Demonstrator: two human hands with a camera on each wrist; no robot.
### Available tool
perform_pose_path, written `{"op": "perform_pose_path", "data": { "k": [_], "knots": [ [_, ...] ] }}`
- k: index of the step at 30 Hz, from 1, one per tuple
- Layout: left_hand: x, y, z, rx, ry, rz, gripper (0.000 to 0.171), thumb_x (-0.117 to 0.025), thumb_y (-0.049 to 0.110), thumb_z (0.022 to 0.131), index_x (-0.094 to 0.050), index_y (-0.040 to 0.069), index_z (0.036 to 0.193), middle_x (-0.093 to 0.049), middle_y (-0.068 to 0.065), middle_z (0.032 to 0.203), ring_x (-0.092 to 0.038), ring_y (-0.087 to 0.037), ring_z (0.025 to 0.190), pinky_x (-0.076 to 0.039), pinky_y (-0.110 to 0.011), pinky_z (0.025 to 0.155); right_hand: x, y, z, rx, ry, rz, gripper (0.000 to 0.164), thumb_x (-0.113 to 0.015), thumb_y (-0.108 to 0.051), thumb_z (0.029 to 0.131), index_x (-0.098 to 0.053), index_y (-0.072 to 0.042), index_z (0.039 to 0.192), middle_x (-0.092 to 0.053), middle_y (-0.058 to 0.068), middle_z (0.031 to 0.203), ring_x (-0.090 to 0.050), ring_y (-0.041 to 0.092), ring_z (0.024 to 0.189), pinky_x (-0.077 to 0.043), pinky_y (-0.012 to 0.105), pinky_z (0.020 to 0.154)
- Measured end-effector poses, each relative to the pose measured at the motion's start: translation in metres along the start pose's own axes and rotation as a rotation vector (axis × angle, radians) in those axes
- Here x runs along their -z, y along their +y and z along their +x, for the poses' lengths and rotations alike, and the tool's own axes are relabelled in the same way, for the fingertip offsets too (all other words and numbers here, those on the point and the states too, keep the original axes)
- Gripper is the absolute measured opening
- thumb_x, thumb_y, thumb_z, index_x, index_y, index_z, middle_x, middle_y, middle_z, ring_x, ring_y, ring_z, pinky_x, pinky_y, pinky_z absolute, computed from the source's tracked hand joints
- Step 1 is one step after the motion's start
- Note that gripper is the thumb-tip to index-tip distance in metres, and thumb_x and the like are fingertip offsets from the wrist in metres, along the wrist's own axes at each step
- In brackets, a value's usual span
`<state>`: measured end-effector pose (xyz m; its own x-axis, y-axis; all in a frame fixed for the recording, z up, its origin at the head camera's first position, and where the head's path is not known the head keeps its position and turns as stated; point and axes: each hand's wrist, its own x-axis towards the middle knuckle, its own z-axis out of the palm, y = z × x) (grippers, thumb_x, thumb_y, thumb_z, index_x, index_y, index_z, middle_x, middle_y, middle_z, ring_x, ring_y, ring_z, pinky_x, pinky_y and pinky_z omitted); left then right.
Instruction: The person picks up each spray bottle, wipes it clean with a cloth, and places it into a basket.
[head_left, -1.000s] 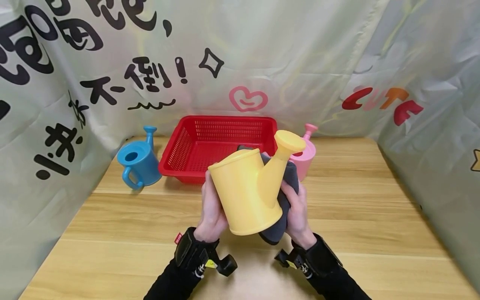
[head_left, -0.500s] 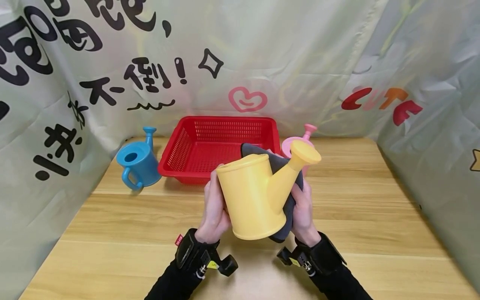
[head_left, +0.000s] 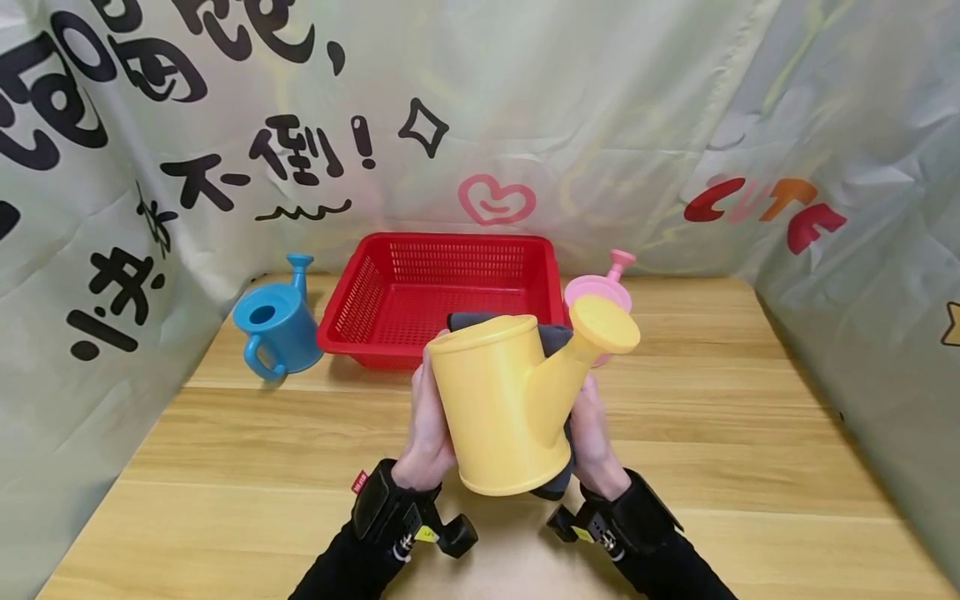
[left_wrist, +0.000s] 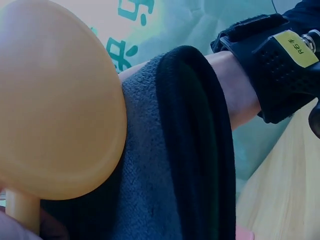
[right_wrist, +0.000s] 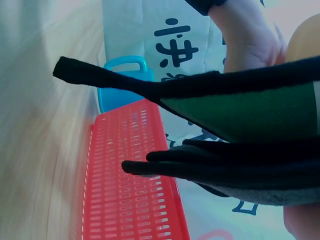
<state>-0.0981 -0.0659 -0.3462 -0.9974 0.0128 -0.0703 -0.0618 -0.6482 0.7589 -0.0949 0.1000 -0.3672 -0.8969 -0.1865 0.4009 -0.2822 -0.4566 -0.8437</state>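
Tilted above the table, a yellow watering can (head_left: 502, 408) is held between both hands, its spout pointing up to the right. My left hand (head_left: 429, 429) grips it on the left side; a finger shows by a yellow bar at the lower left of the left wrist view. A dark grey cloth (head_left: 555, 337) lies behind the can, folded in layers with black edging in the right wrist view. My right hand (head_left: 594, 442) holds this cloth against the can's right and far side. The can hides most of the right fingers and much of the cloth.
Behind the hands stands a red perforated basket (head_left: 375, 355) on the wooden table (head_left: 735, 433). A blue watering can (head_left: 281, 333) is left of it, a pink watering can (head_left: 592, 289) right of it, partly covered by the yellow spout. A printed curtain (head_left: 600, 125) encloses the table.
The yellow watering can has shifted slightly right and nearer me. My right hand has moved the cloth about behind it, out right and up, then back left, lower and more hidden.
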Motion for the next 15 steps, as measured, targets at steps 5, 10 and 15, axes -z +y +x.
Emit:
{"op": "perform_pose_path", "data": {
  "k": [5,10,15],
  "knots": [
    [-0.0002,0.0007,-0.0011,0.002,-0.003,-0.017,0.038,-0.040,0.046,0.107,-0.069,0.022,0.099,-0.073,0.007,0.090,-0.071,-0.006,0.085,-0.057,-0.022,0.079,0.0009,0.0021,-0.0009,0.022,-0.027,-0.061,0.031,-0.034,-0.013,0.109,-0.058,-0.021,0.091,-0.050,-0.012,0.069,-0.054,-0.001,0.063,-0.044,0.018,0.064],
    [-0.0010,0.0012,-0.0013,0.005,-0.002,-0.009,0.037,-0.041,0.046,0.107,-0.069,0.022,0.101,-0.073,0.007,0.090,-0.071,-0.006,0.085,-0.057,-0.022,0.078,0.0012,0.0009,-0.0004,0.024,-0.018,-0.094,0.034,-0.034,-0.012,0.109,-0.055,-0.020,0.083,-0.046,-0.009,0.065,-0.053,0.000,0.059,-0.043,0.020,0.060],
    [-0.0021,0.0021,-0.0013,-0.016,0.006,-0.002,0.039,-0.040,0.043,0.108,-0.070,0.021,0.098,-0.073,0.007,0.087,-0.071,-0.006,0.081,-0.057,-0.022,0.074,0.0003,-0.0023,0.0007,0.062,-0.015,-0.024,0.030,-0.035,-0.010,0.108,-0.059,-0.018,0.091,-0.054,-0.010,0.070,-0.058,0.000,0.063,-0.047,0.019,0.060]
  ]
}}
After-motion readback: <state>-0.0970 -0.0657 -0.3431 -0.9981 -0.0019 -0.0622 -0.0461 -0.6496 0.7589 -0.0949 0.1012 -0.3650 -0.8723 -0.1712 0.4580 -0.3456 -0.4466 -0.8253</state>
